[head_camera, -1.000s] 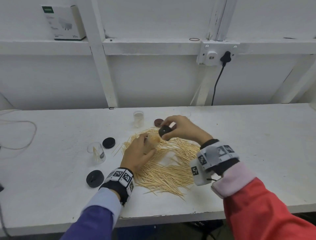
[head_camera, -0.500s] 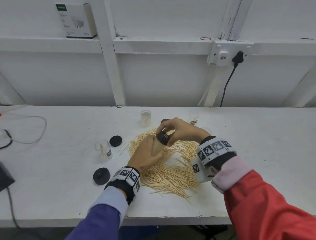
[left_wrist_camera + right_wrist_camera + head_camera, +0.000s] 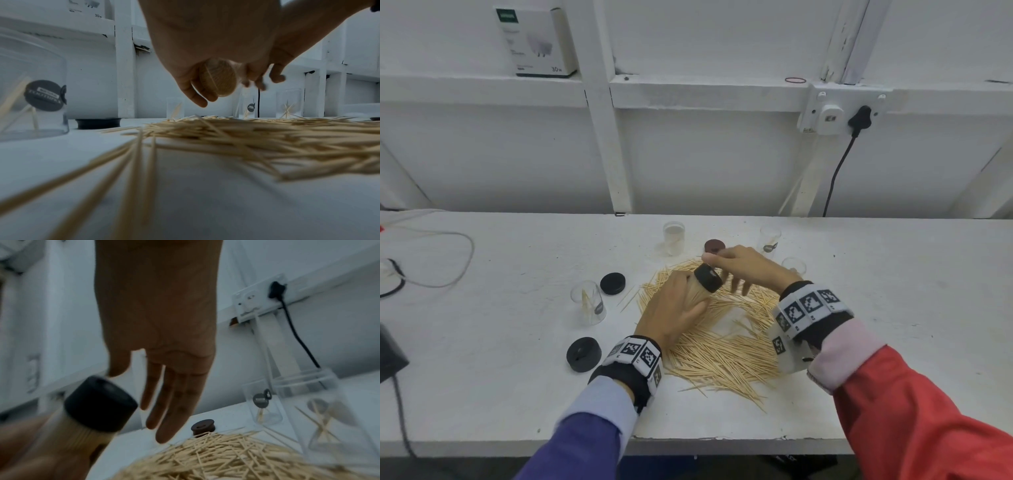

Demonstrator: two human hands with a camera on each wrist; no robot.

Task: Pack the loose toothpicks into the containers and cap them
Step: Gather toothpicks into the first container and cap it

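Observation:
My left hand (image 3: 674, 311) grips a clear container (image 3: 697, 297) packed full of toothpicks, tilted over the loose toothpick pile (image 3: 722, 346). A black cap (image 3: 708, 278) sits on the container's mouth. My right hand (image 3: 743, 270) hovers just right of the cap with its fingers spread and straight, holding nothing. In the right wrist view the right hand (image 3: 164, 369) is open, with the thumb close to the cap (image 3: 100, 404). The left wrist view shows my left hand (image 3: 205, 48) wrapped round the container's base (image 3: 219, 78).
Several clear containers with a few toothpicks stand around the pile: one (image 3: 588, 305) at the left, another (image 3: 674, 236) behind, and a third (image 3: 769, 238) at the back right. Two black caps (image 3: 613, 283) (image 3: 583, 354) lie left, a brown cap (image 3: 714, 246) behind. Cables (image 3: 448, 260) lie far left.
My right hand brought the black cap onto the full container, then let go and spread its fingers. The left hand kept its hold on the container.

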